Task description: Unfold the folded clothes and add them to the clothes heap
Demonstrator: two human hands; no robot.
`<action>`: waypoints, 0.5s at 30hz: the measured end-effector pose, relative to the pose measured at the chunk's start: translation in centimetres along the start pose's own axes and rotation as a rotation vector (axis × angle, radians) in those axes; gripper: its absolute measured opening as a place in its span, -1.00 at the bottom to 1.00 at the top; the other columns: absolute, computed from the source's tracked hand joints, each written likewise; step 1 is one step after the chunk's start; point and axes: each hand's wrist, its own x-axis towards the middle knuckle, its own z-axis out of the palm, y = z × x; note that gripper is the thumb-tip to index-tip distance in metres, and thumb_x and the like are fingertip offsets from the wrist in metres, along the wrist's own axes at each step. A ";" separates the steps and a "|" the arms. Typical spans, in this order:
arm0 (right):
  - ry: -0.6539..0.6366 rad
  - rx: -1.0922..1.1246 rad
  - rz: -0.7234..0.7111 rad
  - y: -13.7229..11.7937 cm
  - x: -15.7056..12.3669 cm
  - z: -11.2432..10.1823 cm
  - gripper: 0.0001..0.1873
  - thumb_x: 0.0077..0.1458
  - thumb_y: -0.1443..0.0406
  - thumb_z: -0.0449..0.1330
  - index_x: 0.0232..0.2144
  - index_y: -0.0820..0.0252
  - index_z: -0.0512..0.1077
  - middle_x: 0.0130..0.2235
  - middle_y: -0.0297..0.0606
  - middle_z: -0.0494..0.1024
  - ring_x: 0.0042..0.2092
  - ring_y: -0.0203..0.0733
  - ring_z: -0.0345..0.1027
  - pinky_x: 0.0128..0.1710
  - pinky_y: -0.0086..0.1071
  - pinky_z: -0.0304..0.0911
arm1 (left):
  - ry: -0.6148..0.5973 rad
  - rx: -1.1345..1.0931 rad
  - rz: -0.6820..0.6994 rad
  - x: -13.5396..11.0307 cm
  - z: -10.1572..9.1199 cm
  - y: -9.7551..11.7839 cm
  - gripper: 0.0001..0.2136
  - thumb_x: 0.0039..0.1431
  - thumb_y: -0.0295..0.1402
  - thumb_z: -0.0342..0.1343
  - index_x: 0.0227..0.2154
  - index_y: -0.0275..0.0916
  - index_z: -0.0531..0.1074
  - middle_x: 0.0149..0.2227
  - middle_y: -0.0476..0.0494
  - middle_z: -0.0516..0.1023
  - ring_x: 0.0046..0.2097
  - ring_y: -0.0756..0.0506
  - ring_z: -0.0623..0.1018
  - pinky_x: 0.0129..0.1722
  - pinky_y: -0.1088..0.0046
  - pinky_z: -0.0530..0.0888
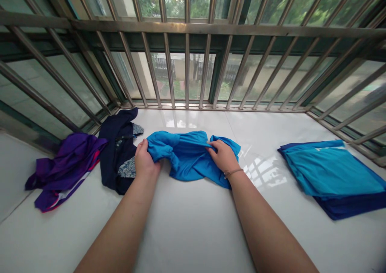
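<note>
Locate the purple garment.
Head view, far left: the purple garment lies on the white surface, just left of the navy garment beside the left hand.

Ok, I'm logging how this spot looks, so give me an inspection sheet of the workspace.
Surface: glossy white top, showing reflections
Things in hand: blue garment, rumpled
Clutter: purple garment and navy garment heaped loosely at left; folded blue stack at right
Hands: left hand and right hand both grip the blue garment
Cables: nothing seen
Surroundings: metal bars in front of windows, greenery outside
</note>
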 end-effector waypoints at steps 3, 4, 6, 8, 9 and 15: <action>0.238 0.127 0.108 -0.5 0.1 -0.5 -0.79 0.33 0.12 0.23 -0.16 0.06 0.60 -0.17 -0.18 0.64 -0.12 0.01 0.48 -0.01 -0.16 0.37 | 0.003 0.037 0.052 0.0 0.0 -0.6 -0.80 0.30 -0.18 0.28 -0.25 -0.15 0.42 -0.18 -0.09 0.72 -0.20 -0.13 0.71 -0.16 0.30 0.64; 0.305 0.162 0.143 -0.8 0.0 -0.6 -0.79 0.32 0.11 0.22 -0.19 0.06 0.58 -0.20 -0.21 0.63 -0.15 -0.01 0.46 -0.04 -0.18 0.36 | -0.008 0.056 0.074 0.0 0.0 -0.9 -0.81 0.32 -0.17 0.26 -0.24 -0.15 0.44 -0.14 -0.12 0.73 -0.17 -0.13 0.71 -0.15 0.30 0.63; 0.398 0.225 0.199 -1.4 -0.1 -0.8 -0.78 0.32 0.08 0.22 -0.20 0.07 0.51 -0.27 -0.27 0.58 -0.23 -0.06 0.41 -0.12 -0.22 0.33 | -0.007 0.117 0.116 0.0 -0.1 -1.8 -0.78 0.34 -0.13 0.25 -0.24 -0.16 0.46 -0.18 -0.10 0.71 -0.19 -0.11 0.68 -0.15 0.36 0.61; 0.453 0.271 0.218 -1.9 -0.2 -1.0 -0.77 0.32 0.06 0.21 -0.21 0.06 0.45 -0.30 -0.33 0.54 -0.28 -0.11 0.36 -0.17 -0.25 0.31 | 0.020 0.215 0.146 0.1 -0.3 -2.5 -0.77 0.34 -0.10 0.26 -0.26 -0.15 0.46 -0.30 -0.02 0.64 -0.23 -0.08 0.64 -0.16 0.42 0.57; 0.475 0.290 0.213 -2.1 -0.2 -1.1 -0.78 0.31 0.07 0.20 -0.21 0.06 0.43 -0.30 -0.34 0.52 -0.28 -0.11 0.36 -0.17 -0.25 0.31 | 0.025 0.280 0.163 -0.1 -0.4 -2.7 -0.77 0.33 -0.10 0.27 -0.27 -0.15 0.46 -0.31 0.00 0.61 -0.22 -0.08 0.62 -0.15 0.43 0.55; 0.318 0.717 0.242 -3.7 -0.3 -1.2 -0.70 0.19 0.03 0.33 -0.36 0.03 0.36 -0.42 -0.44 0.40 -0.34 -0.18 0.30 -0.21 -0.31 0.36 | -0.385 0.611 0.437 -3.9 0.0 -2.0 -0.56 0.14 -0.20 0.49 0.05 -0.05 0.54 0.23 -0.20 0.60 0.19 -0.24 0.59 0.17 0.29 0.49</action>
